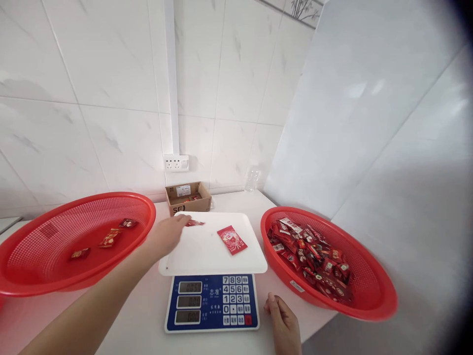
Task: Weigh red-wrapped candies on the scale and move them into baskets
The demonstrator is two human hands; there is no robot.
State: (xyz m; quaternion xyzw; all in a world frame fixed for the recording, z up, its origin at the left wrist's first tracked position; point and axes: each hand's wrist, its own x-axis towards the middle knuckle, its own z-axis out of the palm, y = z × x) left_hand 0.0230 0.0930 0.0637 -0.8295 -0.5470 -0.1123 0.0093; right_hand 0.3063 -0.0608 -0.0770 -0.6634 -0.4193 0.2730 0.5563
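Right hand [283, 325] of mine lies empty and loosely open beside the digital scale [211, 303], while my left hand [166, 235], fingers together, reaches just beside a small red sachet [194, 223] on the white weighing plate [207, 251].

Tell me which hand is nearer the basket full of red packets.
Right hand: just off the lower edge of the basket, not touching it. Left hand: farther off, across the scale, over its white tray.
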